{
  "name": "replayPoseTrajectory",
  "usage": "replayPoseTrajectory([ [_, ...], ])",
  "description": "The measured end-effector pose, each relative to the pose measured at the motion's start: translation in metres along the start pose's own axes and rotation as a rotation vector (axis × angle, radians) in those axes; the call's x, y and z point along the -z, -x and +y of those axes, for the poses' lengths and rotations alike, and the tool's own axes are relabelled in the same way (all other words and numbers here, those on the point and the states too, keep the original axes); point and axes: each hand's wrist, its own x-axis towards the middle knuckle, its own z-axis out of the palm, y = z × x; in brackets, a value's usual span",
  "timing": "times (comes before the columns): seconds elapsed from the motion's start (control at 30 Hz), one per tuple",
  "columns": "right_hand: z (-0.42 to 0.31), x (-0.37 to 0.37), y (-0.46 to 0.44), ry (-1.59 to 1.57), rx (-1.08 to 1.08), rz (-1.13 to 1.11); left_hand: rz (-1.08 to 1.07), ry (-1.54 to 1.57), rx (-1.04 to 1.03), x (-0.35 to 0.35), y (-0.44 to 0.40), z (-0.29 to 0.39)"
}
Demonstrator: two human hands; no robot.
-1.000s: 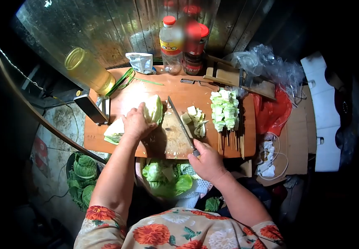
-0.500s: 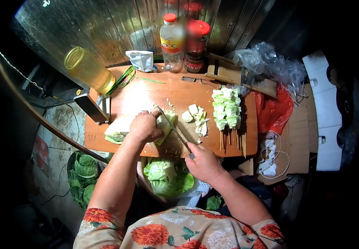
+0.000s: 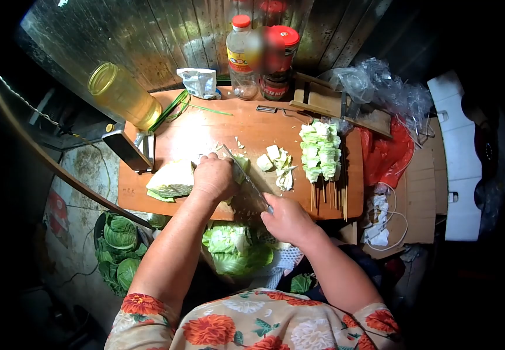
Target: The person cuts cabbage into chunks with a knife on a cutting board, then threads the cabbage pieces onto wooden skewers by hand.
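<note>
Here's a cabbage wedge (image 3: 172, 179) lying at the left of the wooden board (image 3: 206, 119), just beside the left hand (image 3: 214, 178). That hand presses down on a cabbage piece (image 3: 241, 166) mid-board, fingers bent and close together over it. Now the knife (image 3: 248, 179), slanting across that piece, its handle gripped by the right hand (image 3: 287, 217), fingers curled tight round it. Right of the blade sit small cabbage chunks (image 3: 282, 166), and farther right, cabbage skewers (image 3: 321, 153) lie side by side, sticks toward the person.
</note>
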Motion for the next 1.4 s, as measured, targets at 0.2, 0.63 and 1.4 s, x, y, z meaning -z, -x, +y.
replayPoseTrajectory([
  [0.2, 0.027, -0.035, -0.021, 0.019, 0.061, 0.134, 0.073, 0.077, 0.025, -0.017, 0.001, -0.009],
  [0.63, 0.029, -0.011, -0.035, -0.051, 0.014, 0.186, 0.061, 0.42, 0.099, -0.02, 0.012, -0.03],
  [1.4, -0.006, -0.006, 0.014, -0.028, 0.048, 0.01, 0.145, 0.29, -0.002, -0.027, 0.007, -0.026],
])
